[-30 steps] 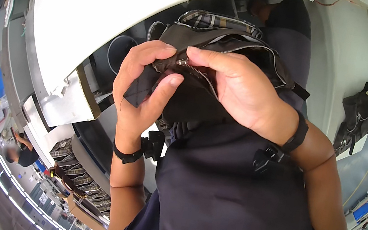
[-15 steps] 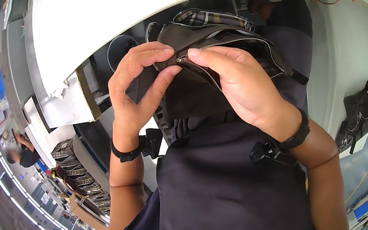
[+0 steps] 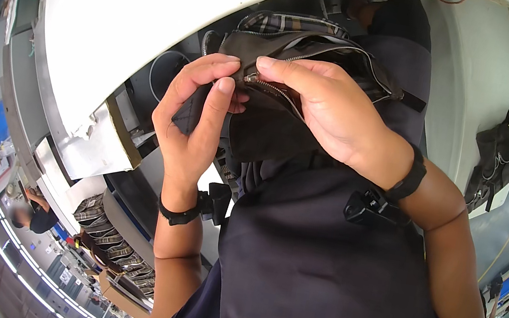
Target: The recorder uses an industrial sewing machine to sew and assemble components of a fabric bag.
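A dark bag with a plaid panel rests across my lap, its long zipper parted into a gap. At the left end of that zipper sits a small metal slider, between my two hands. My left hand is closed at the bag's left edge, the index fingertip on the cloth and the thumb just below it, a little apart. Further fingertips show beneath the slider. My right hand grips the bag beside the slider, thumb on top; its other fingers are hidden in the opening.
A white tabletop curves along the far left. Another dark bag lies at the right on a pale surface. Plaid pieces are stacked at lower left. Another person is in the left background. A dark apron covers my lap.
My left thumb has shifted up and left, off the zipper end, toward the index finger. The right thumb has slid slightly left. The slider stays in nearly the same place.
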`<state>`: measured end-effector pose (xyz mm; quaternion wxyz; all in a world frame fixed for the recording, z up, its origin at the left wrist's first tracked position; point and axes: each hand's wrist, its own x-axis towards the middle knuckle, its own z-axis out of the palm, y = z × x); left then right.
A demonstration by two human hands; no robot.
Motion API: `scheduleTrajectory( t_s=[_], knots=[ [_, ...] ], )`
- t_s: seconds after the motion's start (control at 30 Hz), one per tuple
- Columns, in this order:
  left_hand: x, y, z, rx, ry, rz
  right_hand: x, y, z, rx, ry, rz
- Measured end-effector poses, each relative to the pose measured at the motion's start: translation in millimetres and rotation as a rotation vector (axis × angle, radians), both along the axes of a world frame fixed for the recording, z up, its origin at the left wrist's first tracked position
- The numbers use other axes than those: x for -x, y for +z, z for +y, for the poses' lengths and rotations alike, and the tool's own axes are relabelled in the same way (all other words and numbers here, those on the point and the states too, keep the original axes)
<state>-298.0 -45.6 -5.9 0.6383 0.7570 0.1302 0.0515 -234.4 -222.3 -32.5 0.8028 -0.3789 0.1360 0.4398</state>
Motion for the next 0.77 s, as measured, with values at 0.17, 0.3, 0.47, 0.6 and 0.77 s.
scheduleTrajectory(
  t_s=[0.17, 0.3, 0.47, 0.6, 0.77],
  knots=[
    [-3, 7, -5, 0.111, 0.063, 0.096, -4, -3, 3, -0.1, -0.065, 0.101],
    [-6, 10, -1, 0.11, 0.063, 0.145, -6, -1, 2, -0.098, -0.041, 0.088],
    [5, 4, 5, 0.102, 0.05, 0.154, 2, -12, 2, -0.27, -0.076, 0.083],
    [8, 9, 0, -0.023, 0.064, 0.128, 14, -11, 12, 0.027, -0.071, -0.313],
    [-29, -9, -10, -0.331, -0.038, -0.186, -7, -2, -2, 0.235, -0.077, -0.758]
  ],
)
